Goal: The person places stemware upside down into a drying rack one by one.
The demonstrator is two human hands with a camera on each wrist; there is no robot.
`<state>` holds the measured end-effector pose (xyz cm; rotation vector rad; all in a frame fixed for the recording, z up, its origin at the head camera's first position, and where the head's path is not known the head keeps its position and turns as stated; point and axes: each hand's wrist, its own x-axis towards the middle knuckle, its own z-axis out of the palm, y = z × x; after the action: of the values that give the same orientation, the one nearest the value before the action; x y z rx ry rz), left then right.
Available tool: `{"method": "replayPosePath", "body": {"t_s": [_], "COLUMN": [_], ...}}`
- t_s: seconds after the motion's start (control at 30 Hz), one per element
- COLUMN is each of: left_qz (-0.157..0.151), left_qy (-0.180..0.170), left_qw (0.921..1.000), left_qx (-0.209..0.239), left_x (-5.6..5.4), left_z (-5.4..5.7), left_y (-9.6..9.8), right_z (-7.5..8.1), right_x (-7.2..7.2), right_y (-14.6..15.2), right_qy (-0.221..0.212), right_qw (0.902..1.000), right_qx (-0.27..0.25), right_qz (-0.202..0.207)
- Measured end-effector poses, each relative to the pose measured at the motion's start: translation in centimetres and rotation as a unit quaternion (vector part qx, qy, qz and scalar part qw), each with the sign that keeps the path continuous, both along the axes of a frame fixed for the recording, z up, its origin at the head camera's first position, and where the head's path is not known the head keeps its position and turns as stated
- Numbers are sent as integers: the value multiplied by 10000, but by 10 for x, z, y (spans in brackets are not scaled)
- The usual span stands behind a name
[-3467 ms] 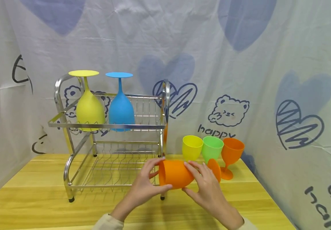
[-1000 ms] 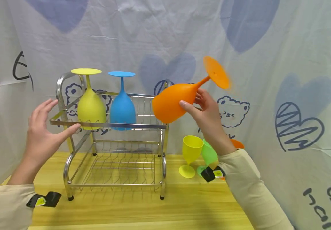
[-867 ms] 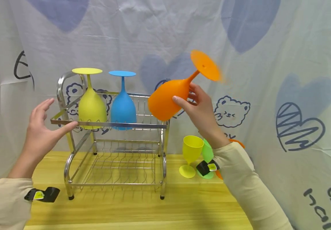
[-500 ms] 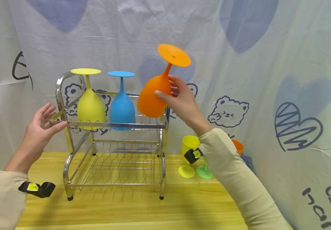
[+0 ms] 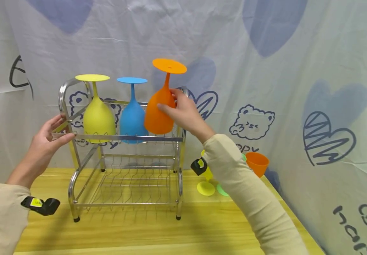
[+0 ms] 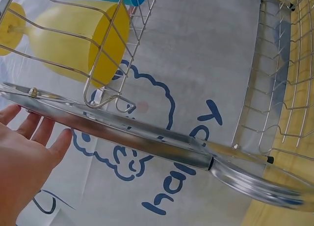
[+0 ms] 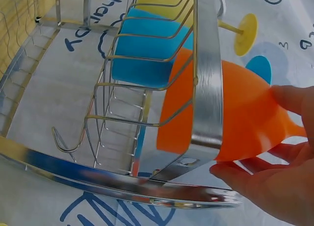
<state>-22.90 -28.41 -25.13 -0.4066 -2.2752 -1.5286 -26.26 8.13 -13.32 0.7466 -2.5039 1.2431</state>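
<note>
Orange cup leans upside down at the upper right of the metal rack, beside an upturned blue cup. Thumb and fingers of the right hand hold its bowl near the stem. Fingers loosely extended, the left hand touches the rack's left side, near an upturned yellow cup.

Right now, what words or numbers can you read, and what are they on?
"happy": cloth behind the rack, partly covered, both wrist views.
"ppy": cloth, head view, beside the sleeve.
"hap": cloth at right, cut off by the edge.
Yellow labels on black wrist cameras: too small.
Marks at right wrist view's top right: unclear.
</note>
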Motion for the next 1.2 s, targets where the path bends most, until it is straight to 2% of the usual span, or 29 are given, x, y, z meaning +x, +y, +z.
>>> {"method": "replayPosePath", "body": {"t_s": [0.23, 0.7, 1.0, 1.2], "left_qz": [-233, 74, 17, 30], "left_qy": [-50, -53, -61, -26], "left_qw": [9984, 9999, 9995, 9993], "left_qx": [511, 147, 312, 380], "left_x": [-1, 0, -1, 0], "left_z": [0, -3, -2, -4], "left_y": [-1, 0, 2, 2], "right_z": [1, -14, -18, -16], "right_x": [-5, -18, -21, -19], "right_y": [-10, -24, -23, -22], "right_qy": [-127, -444, -600, -859], "right_qw": [9986, 9905, 9873, 9837], "right_qx": [446, 1066, 1262, 1353], "right_qz": [-261, -739, -760, -812]}}
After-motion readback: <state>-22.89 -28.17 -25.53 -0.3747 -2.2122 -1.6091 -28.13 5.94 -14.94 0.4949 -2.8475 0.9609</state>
